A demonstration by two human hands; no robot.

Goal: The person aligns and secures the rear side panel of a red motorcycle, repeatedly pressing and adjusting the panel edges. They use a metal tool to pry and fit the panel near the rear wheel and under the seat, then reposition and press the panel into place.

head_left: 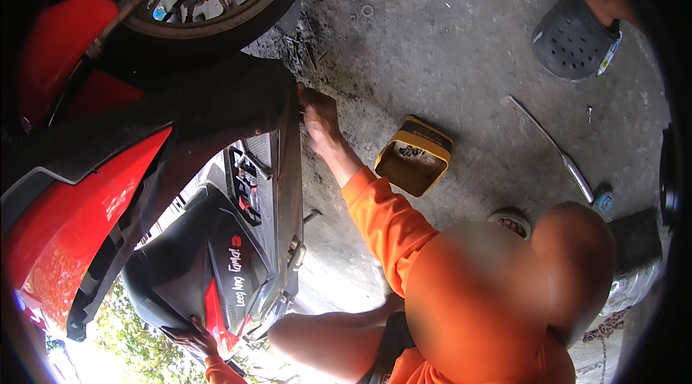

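Note:
A red and black scooter [231,261] fills the left side, with its front wheel [216,27] at the top. My right hand [321,121] reaches up in an orange sleeve to the edge of the black front panel [238,92]. Its fingers are curled closed at that edge; what they grip is hidden. At the lower left, my left hand [196,343] lies with its fingers apart on the side of the rear end, next to the dark seat [155,276] and a red tail panel [216,319].
On the concrete floor stands a yellow and black open container [429,129] with small metal parts inside. A long metal bar tool [569,166] lies to the right, near a blue round object [604,200] and a small metal piece [590,113]. Another person's foot in a dark clog [569,41] is at upper right.

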